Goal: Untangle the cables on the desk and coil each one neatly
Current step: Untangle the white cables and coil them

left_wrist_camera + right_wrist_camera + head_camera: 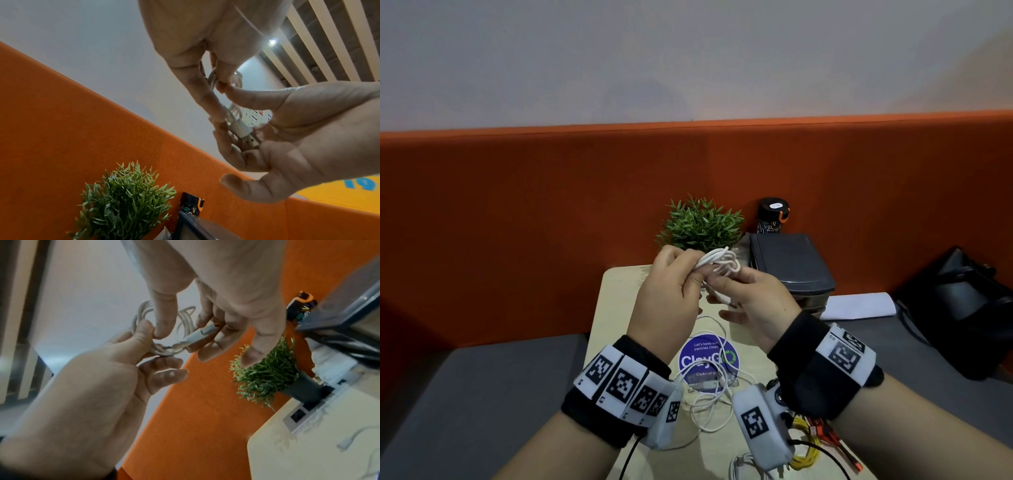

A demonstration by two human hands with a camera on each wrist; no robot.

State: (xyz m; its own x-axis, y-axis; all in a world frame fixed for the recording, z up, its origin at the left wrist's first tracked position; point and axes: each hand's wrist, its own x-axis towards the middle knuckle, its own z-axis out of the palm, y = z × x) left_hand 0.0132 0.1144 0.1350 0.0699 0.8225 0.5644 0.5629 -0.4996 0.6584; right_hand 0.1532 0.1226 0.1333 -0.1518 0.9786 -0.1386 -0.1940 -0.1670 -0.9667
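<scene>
A white cable coil is held up over the desk, in front of the plant. My left hand pinches the coil's loops between thumb and fingers. My right hand touches the left one and holds the same cable's USB plug end in its curled fingers; the plug lies against the coil. Loose white cables lie tangled on the desk below my wrists. A yellow cable and an orange one lie at the lower right, partly hidden by my right wrist.
A green plant and a black bottle stand at the back by the orange partition. A dark box sits right of my hands, with white paper and a black bag beyond. A blue sticker marks the desk.
</scene>
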